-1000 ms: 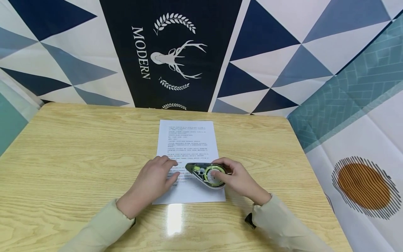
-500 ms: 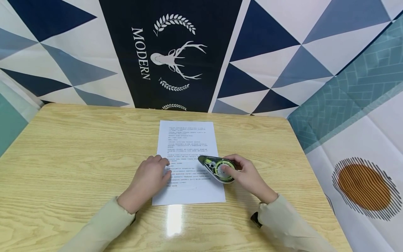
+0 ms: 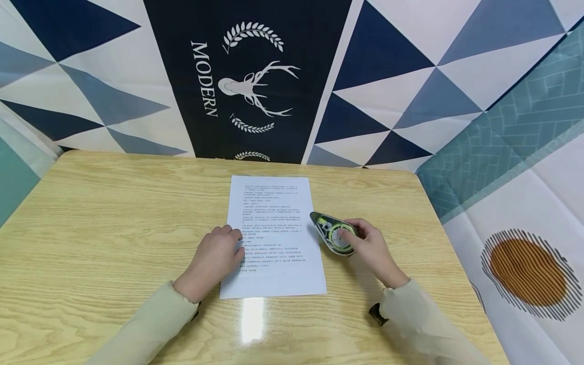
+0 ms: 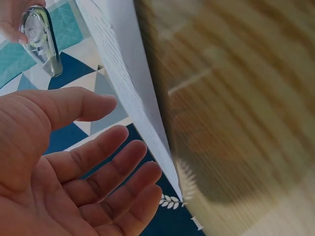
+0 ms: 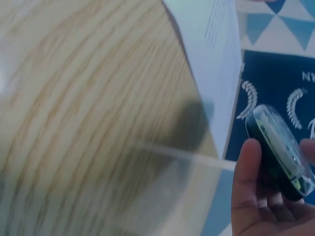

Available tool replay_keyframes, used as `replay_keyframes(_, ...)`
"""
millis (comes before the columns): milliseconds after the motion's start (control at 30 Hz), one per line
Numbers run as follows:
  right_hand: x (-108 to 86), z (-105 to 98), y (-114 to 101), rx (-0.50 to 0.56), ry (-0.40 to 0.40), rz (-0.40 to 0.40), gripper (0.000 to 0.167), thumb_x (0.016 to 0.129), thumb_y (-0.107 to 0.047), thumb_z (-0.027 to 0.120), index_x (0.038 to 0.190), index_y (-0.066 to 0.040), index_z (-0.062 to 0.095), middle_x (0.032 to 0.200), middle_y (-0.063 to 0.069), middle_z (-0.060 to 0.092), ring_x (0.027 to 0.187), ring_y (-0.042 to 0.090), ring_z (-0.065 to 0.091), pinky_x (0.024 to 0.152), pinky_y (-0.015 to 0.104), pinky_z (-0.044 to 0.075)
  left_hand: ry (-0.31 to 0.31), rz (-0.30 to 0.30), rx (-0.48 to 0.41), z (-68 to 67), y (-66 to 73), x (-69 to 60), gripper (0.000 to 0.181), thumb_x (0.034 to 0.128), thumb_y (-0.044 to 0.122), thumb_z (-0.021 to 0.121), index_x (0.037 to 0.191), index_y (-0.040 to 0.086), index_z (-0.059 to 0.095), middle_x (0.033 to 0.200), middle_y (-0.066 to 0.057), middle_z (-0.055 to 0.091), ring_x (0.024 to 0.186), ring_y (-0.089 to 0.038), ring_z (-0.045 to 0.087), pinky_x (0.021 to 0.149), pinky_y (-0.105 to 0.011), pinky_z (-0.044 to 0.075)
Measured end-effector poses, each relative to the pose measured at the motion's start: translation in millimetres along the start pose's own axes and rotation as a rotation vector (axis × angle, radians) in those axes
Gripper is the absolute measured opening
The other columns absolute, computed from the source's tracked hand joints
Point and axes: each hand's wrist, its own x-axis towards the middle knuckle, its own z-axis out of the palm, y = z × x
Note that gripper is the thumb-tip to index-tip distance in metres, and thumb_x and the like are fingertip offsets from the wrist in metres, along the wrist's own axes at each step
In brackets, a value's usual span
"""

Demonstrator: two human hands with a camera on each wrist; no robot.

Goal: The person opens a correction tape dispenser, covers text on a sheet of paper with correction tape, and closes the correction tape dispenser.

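Note:
A correction tape dispenser (image 3: 334,234), clear with green and black parts, is held in my right hand (image 3: 371,252) just off the right edge of a printed sheet of paper (image 3: 278,284). The thumb lies on its round face, and its narrow tip points up and left. In the right wrist view the correction tape (image 5: 283,152) is pinched between thumb and fingers, above the table. My left hand (image 3: 212,261) hovers by the paper's left edge. The left wrist view shows this left hand (image 4: 83,167) with loosely bent fingers and nothing in its grasp.
The sheet lies on a wood-grain table (image 3: 137,218) with a bright light reflection near its front. A patterned cloth (image 3: 255,81) with a deer head and triangles hangs behind the table. More patterned cloth (image 3: 515,203) covers the right side.
My right hand has carried the correction tape right and farther from me, off the printed text. My left hand has drawn back slightly to the left, uncovering more of the page.

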Motion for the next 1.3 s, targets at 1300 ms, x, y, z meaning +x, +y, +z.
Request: replay_keyframes(1300,44.2,-23.7,44.2,0.27,0.159,0.271,0.046,0.094,-0.033,0.05,0.125,0.001,0.045,0.106,0.009,0.05,0.069,0.006,0.059,0.063,0.026,0.057,-0.122,-0.063,0.009,3.2,-3.4,3.8,0.012,0.0805,0.012,0.069,0.084,0.002,0.065,0.071,-0.005,0.053,0.063,-0.018,0.044,0.056,-0.029,0.039)
